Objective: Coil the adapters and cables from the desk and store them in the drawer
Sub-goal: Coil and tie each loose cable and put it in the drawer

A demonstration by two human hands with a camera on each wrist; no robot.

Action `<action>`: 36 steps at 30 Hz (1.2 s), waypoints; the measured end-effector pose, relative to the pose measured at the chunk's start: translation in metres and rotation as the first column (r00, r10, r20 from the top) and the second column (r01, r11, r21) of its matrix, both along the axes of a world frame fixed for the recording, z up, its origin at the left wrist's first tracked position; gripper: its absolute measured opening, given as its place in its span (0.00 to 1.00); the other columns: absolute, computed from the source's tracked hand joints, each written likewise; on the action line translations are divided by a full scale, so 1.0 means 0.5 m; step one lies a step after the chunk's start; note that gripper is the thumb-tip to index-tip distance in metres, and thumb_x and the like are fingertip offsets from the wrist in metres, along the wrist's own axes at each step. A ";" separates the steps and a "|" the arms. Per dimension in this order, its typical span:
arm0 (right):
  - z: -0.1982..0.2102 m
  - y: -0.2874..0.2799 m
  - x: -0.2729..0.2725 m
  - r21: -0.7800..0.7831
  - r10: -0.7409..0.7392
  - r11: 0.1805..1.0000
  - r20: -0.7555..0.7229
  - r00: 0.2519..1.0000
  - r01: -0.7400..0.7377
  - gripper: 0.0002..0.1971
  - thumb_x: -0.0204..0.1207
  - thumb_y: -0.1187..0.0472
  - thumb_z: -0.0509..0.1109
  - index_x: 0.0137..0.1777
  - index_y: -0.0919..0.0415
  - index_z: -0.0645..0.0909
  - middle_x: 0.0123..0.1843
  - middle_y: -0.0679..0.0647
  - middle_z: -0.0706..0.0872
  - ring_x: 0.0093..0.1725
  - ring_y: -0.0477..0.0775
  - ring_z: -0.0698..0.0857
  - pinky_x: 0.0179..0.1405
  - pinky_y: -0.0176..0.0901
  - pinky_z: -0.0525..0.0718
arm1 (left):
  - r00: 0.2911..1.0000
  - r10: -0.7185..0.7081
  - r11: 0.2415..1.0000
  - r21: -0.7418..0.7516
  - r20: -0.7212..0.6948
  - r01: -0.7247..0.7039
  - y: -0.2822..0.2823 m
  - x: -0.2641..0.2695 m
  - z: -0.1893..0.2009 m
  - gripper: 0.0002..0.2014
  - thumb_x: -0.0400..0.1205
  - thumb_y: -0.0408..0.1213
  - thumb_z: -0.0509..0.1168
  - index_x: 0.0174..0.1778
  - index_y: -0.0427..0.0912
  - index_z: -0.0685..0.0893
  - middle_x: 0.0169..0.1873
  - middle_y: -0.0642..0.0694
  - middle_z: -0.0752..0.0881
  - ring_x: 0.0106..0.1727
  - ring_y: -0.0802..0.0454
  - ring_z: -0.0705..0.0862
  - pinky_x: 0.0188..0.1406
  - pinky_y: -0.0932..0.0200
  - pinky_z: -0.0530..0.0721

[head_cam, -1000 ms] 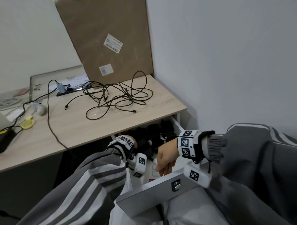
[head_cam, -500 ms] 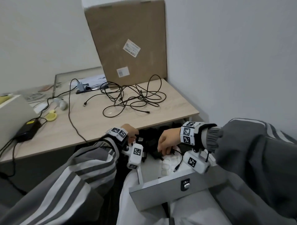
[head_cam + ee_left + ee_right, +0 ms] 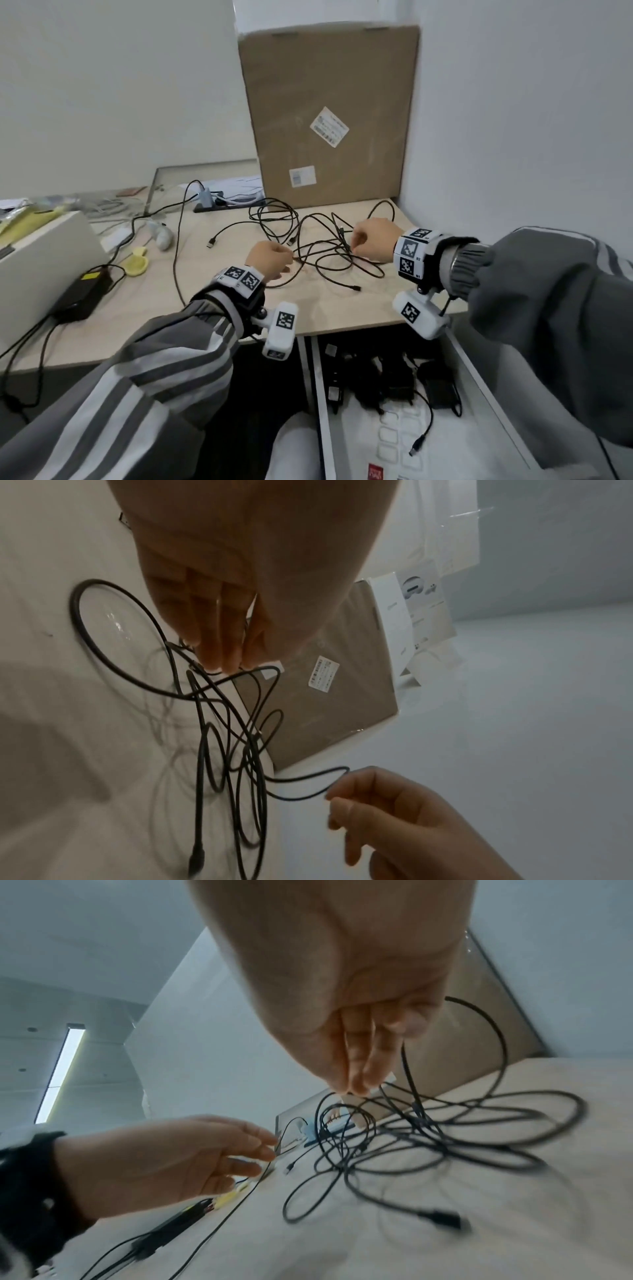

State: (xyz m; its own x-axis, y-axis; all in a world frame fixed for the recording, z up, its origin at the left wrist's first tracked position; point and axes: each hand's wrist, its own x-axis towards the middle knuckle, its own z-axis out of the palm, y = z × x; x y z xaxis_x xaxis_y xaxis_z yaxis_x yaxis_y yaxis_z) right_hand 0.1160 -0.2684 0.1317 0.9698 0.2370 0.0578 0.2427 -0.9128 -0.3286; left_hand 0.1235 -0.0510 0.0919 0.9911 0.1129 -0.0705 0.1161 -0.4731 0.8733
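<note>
Both hands have come up out of the drawer since half a second ago and now sit over the cable tangle on the desk. Left hand (image 3: 268, 257) fingertips (image 3: 222, 658) bunched together, pinching a strand at the tangle's near-left edge; the wrist view shows a loop passing right at the tips. Right hand (image 3: 373, 240) fingers (image 3: 346, 802) curled, thumb and index nipping a bend of cable at the right side of the pile; exact strand blurred in its own wrist view. Black cable tangle (image 3: 322, 246) lies loose and uncoiled on the wooden desk (image 3: 205, 325) between the two hands, several loops overlapping, plug ends (image 3: 356, 288) sticking out toward the desk's front edge and another USB plug (image 3: 210, 244) out to the left. Drawer (image 3: 479, 394) open below the desk's front edge, black adapters (image 3: 394, 377) and a corded one (image 3: 440, 390) already inside, one loose plug trailing on the white liner. Cardboard box (image 3: 329, 120) leans on the wall behind the tangle. Further left: power brick (image 3: 82, 298), yellow item (image 3: 137, 263), white box (image 3: 44, 250), another long cable (image 3: 178, 260) running off the desk.
</note>
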 end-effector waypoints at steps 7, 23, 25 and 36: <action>-0.020 -0.035 0.141 -0.161 -0.289 0.948 -0.082 0.954 0.274 0.25 0.69 0.58 0.77 0.63 0.64 0.72 0.60 0.60 0.79 0.53 0.61 0.82 0.43 0.45 0.76 | 0.974 -0.152 0.987 -0.086 -0.167 0.139 -0.038 0.086 -0.025 0.38 0.76 0.35 0.74 0.79 0.41 0.61 0.61 0.43 0.77 0.48 0.48 0.85 0.38 0.58 0.83; -0.027 -0.090 0.229 -0.093 -0.223 0.973 -0.165 0.961 0.210 0.13 0.78 0.53 0.69 0.39 0.64 0.84 0.41 0.58 0.91 0.38 0.56 0.89 0.46 0.45 0.86 | 0.998 0.027 0.997 -0.066 -0.057 -0.031 -0.005 0.244 -0.030 0.13 0.87 0.34 0.59 0.38 0.35 0.82 0.26 0.45 0.77 0.15 0.58 0.77 0.22 0.65 0.81; -0.014 -0.124 0.229 -0.044 -0.306 0.952 -0.135 0.943 0.302 0.15 0.78 0.52 0.69 0.36 0.63 0.85 0.36 0.55 0.91 0.36 0.54 0.89 0.46 0.45 0.88 | 0.992 0.124 0.991 -0.055 0.000 -0.124 0.043 0.256 -0.015 0.11 0.86 0.34 0.59 0.47 0.32 0.84 0.24 0.44 0.77 0.11 0.61 0.75 0.20 0.64 0.79; 0.039 -0.168 0.196 0.197 -0.393 0.904 0.024 0.919 0.381 0.17 0.78 0.48 0.68 0.31 0.57 0.82 0.29 0.49 0.87 0.31 0.47 0.83 0.34 0.39 0.79 | 0.983 0.167 0.969 0.172 0.074 -0.177 0.157 0.264 0.000 0.14 0.85 0.35 0.62 0.49 0.30 0.89 0.25 0.41 0.80 0.27 0.48 0.77 0.43 0.54 0.83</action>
State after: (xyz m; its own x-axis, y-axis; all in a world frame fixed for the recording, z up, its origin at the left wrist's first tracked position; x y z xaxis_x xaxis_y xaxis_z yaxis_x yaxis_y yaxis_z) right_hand 0.2141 -0.3522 0.1512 0.9761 -0.1765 0.1267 -0.0918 -0.8635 -0.4960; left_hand 0.2557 0.0278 0.0919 0.9575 0.2875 0.0230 0.1607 -0.5982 0.7850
